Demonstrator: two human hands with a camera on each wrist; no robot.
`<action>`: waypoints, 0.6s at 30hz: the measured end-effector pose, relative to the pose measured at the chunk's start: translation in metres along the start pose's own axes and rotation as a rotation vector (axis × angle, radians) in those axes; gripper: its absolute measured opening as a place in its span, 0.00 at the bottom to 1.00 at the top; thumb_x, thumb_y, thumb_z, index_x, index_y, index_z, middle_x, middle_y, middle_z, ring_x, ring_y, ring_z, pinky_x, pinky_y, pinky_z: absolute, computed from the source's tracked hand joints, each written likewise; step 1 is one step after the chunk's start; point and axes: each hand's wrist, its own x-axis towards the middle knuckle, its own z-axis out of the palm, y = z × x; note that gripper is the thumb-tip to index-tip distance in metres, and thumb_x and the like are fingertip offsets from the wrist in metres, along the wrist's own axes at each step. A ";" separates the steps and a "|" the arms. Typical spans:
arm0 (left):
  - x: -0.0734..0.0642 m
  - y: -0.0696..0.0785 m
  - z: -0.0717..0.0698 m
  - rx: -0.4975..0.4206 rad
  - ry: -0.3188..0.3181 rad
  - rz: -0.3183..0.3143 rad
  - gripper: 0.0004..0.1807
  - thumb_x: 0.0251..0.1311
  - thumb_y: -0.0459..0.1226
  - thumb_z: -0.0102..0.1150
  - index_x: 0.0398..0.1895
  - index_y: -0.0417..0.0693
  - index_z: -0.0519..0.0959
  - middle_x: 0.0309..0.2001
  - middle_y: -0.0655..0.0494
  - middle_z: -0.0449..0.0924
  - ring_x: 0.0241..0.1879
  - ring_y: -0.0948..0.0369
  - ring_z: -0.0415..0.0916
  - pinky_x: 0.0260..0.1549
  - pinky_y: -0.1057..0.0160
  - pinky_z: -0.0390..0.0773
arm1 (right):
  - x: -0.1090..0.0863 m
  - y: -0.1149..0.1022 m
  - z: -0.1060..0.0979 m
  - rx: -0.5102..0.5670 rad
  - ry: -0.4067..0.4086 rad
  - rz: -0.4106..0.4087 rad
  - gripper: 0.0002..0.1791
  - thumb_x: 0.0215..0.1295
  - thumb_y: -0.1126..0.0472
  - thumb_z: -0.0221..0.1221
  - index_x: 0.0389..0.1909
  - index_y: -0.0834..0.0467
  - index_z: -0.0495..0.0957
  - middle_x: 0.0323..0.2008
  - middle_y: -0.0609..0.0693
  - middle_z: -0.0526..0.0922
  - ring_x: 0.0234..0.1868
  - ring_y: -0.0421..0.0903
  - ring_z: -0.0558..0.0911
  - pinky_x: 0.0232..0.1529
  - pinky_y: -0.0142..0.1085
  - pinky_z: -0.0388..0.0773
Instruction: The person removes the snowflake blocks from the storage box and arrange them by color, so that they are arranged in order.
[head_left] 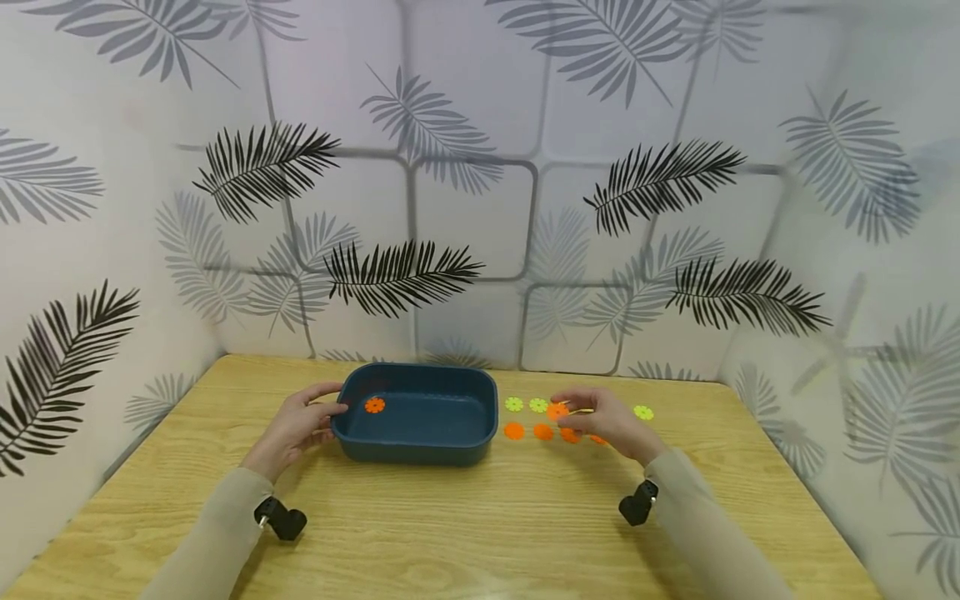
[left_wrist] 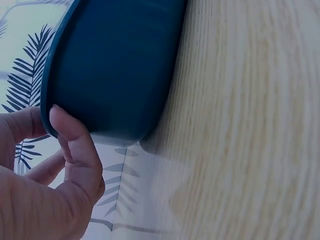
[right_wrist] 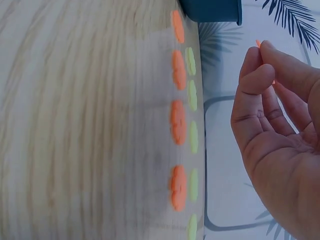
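Observation:
A dark blue rectangular basin (head_left: 420, 454) stands on the table with one orange flower-shaped disc (head_left: 374, 405) on its floor. My left hand (head_left: 296, 425) pinches the basin's left rim; in the left wrist view the fingers of the left hand (left_wrist: 60, 185) lie on both sides of the wall. To the right of the basin, my right hand (head_left: 611, 423) pinches another orange flower-shaped disc (head_left: 557, 412) above the rows of discs. In the right wrist view, only a sliver of that held disc (right_wrist: 258, 43) shows at the fingertips of the right hand (right_wrist: 280, 110).
Right of the basin lie a front row of orange discs (head_left: 513, 431) and a back row of yellow-green discs (head_left: 513, 404), partly covered by the right hand in the head view. Behind the wooden table (head_left: 465, 533) rises a leaf-patterned wall (head_left: 472, 217).

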 end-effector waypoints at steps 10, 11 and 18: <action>-0.003 0.003 -0.014 -0.046 -0.138 0.020 0.32 0.70 0.32 0.50 0.76 0.42 0.56 0.52 0.53 0.81 0.38 0.61 0.82 0.35 0.65 0.83 | -0.011 0.013 -0.015 0.003 -0.007 0.016 0.28 0.64 0.61 0.64 0.63 0.67 0.71 0.52 0.63 0.79 0.43 0.53 0.83 0.41 0.43 0.83; -0.004 0.004 -0.014 -0.051 -0.145 0.016 0.32 0.70 0.32 0.51 0.76 0.42 0.56 0.51 0.53 0.81 0.39 0.61 0.82 0.35 0.64 0.83 | -0.013 0.014 -0.017 0.004 -0.001 0.019 0.29 0.64 0.61 0.64 0.64 0.67 0.71 0.53 0.63 0.79 0.44 0.51 0.83 0.42 0.43 0.83; -0.005 0.009 -0.014 -0.034 -0.138 -0.007 0.33 0.69 0.32 0.53 0.75 0.42 0.56 0.46 0.55 0.81 0.40 0.60 0.82 0.36 0.64 0.85 | -0.022 0.021 -0.030 0.023 0.027 0.042 0.30 0.63 0.62 0.65 0.65 0.67 0.70 0.58 0.64 0.75 0.49 0.47 0.80 0.49 0.46 0.83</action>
